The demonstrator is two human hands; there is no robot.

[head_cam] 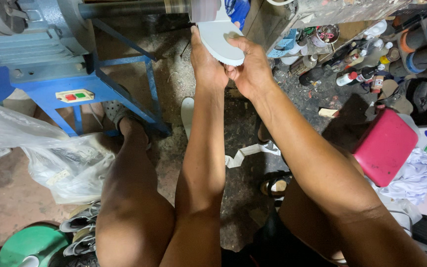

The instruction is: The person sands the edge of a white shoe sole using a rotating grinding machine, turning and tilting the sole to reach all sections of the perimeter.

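Note:
Both of my hands grip a white shoe sole (218, 39) with a ridged edge. It is raised against the grinding drum (204, 10) at the end of a dark shaft at the top of the view. My left hand (205, 64) holds its left side with the fingers behind it. My right hand (250, 66) clasps its right side, thumb laid across the face. My forearms stretch forward between my bare knees.
A blue metal machine stand (100, 84) with a red and green switch box (74, 95) stands at left. Clear plastic bags (50, 153) lie beside my left leg. A red container (384, 146), bottles and jars (352, 64) crowd the right. Another white sole (187, 114) lies on the floor.

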